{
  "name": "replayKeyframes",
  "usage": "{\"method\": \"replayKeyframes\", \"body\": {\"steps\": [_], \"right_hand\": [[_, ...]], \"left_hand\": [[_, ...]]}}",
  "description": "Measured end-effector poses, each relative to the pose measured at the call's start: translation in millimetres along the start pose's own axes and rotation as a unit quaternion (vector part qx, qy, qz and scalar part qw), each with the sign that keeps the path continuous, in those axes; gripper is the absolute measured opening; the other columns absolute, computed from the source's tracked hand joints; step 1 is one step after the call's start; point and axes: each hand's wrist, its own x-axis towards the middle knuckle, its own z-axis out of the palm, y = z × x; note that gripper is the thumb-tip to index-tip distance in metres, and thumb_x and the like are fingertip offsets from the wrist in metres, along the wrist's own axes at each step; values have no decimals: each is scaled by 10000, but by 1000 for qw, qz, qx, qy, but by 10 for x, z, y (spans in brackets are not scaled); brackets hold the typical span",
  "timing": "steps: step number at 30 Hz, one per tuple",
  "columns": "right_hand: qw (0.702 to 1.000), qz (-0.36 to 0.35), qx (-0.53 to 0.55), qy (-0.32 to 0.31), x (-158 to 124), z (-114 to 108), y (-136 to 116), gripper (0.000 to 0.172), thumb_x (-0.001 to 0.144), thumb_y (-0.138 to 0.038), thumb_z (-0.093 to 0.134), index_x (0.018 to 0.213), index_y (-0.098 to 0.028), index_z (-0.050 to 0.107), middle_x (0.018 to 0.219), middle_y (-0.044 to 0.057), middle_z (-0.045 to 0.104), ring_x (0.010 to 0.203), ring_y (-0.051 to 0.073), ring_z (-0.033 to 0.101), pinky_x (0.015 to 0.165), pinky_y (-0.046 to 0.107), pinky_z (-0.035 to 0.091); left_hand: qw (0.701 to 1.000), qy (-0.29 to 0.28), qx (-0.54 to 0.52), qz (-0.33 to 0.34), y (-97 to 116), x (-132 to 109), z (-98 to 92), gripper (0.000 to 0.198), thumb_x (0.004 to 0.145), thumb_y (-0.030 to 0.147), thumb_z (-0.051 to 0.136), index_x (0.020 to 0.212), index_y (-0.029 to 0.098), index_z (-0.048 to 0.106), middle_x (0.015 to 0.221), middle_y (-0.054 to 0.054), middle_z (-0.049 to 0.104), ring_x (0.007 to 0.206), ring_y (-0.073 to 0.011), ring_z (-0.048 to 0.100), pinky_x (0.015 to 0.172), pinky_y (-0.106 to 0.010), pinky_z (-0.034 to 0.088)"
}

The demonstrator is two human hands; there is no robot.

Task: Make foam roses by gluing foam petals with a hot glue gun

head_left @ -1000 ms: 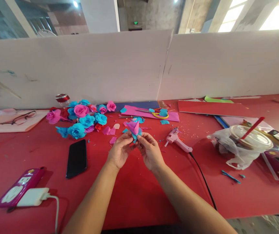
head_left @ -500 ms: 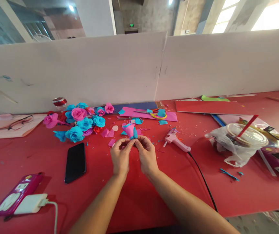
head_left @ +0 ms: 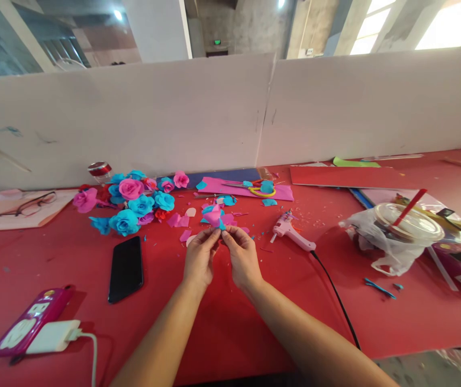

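- Left hand (head_left: 199, 259): fingers curled, thumb and forefinger nearly closed in a pinch on the lower end of a small pink-and-blue paper flower (head_left: 214, 215).
- Right hand (head_left: 245, 257): similar pinch at the flower's blue base; thumb tips close together, whether touching cannot be told. Remaining fingers bent, partly hidden.
- Pose: both forearms reach forward from the near edge, converging at mid-table; backs of the hands largely face the camera, wrists roughly in line with the forearms.
- Flower position: just beyond the thumb tips, between the hands, head tilted slightly left; pink part uppermost, blue around it and below.
- Surroundings: cut pink and blue paper scraps (head_left: 178, 220) lie behind and left of the flower on the red tabletop (head_left: 230, 333). Pale pink glue gun with black cord (head_left: 295, 235) right of the right hand, apart from it. Black rectangular phone (head_left: 126, 270) left of the left hand.
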Motion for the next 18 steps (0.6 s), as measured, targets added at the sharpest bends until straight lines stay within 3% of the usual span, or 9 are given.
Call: {"method": "replayKeyframes", "body": {"steps": [7,14,18], "right_hand": [[999,-9,-33,19,37,-21,-69,146,729,-290,668,815,-178,627,735,-18,629,695,114,577,701,246,459],[996,-47,-75,8,108,-77,-47,149,767,-304,626,842,-177,612,743,-7,626,673,127,578,672,265,476],[994,-60,-86,10,125,-81,-53,145,772,-308,617,839,-179,605,721,-9,619,656,130,578,653,268,478]], "left_hand": [[999,-42,-26,-18,30,70,-65,240,599,231,814,698,154,609,724,-1,643,688,-108,588,681,-246,451],[979,-121,-131,-101,67,67,-53,160,633,6,656,649,127,553,588,31,512,457,-38,365,455,-172,317],[978,-119,-136,-106,72,65,-67,130,663,36,664,650,122,567,598,8,518,479,-53,402,459,-185,327]]}}
